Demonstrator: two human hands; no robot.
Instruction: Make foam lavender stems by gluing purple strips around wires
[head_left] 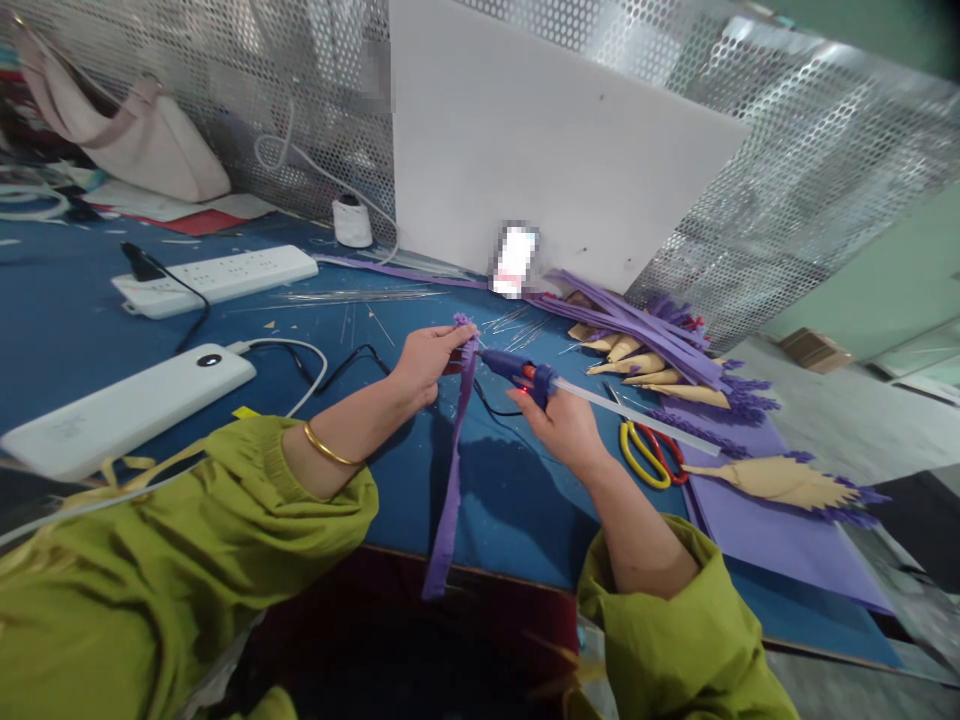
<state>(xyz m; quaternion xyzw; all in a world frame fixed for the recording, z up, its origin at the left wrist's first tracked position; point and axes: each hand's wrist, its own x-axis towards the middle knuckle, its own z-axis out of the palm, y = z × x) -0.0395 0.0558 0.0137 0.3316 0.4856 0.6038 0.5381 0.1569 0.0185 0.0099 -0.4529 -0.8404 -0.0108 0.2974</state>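
My left hand (429,362) pinches the upper end of a purple strip (452,480), which hangs down past the table's front edge. The strip's top is curled into a small fringed bunch at my fingertips. In my right hand (566,425) is a blue hot glue gun (517,368), its nozzle pointing left at the strip, close to or touching it. A long translucent glue stick (637,415) sticks out of its back, and a small red light glows on it. Scissors (646,455) with yellow and red handles lie right of my right hand.
Wrapped purple flowers (652,368) and purple strips (637,325) lie at the right, over purple sheets (780,530). Thin wires (360,296) are scattered behind my hands. A power strip (225,275), a white power bank (135,405) and cables occupy the left. A thread spool (352,222) and lit phone (514,262) stand behind.
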